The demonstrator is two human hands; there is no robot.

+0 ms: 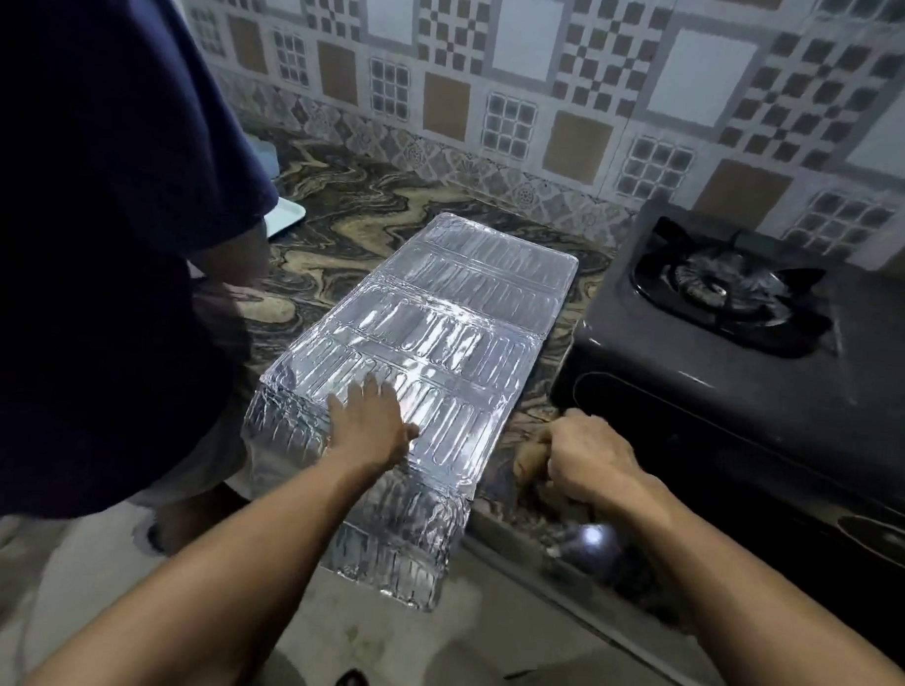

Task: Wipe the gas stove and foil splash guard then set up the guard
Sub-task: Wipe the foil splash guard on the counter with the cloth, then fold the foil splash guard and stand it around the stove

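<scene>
Across the marbled counter (341,226) our flat left hand (370,432) steadies the flimsy, crease-prone foil guard (441,311), best lifted by its edges, while our right hand (590,455) clutches a cloth (531,456).

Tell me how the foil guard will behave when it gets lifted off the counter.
The foil guard probably lifts light but floppy: its near end already droops over the counter edge. It likely bends at its creases between panels. The left hand lies flat on it; thin embossed foil may dent or crumple.

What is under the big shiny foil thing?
The foil splash guard lies flat on the marbled counter, its near end hanging over the edge. The left hand presses on top. Anything beneath the foil is hidden.
</scene>
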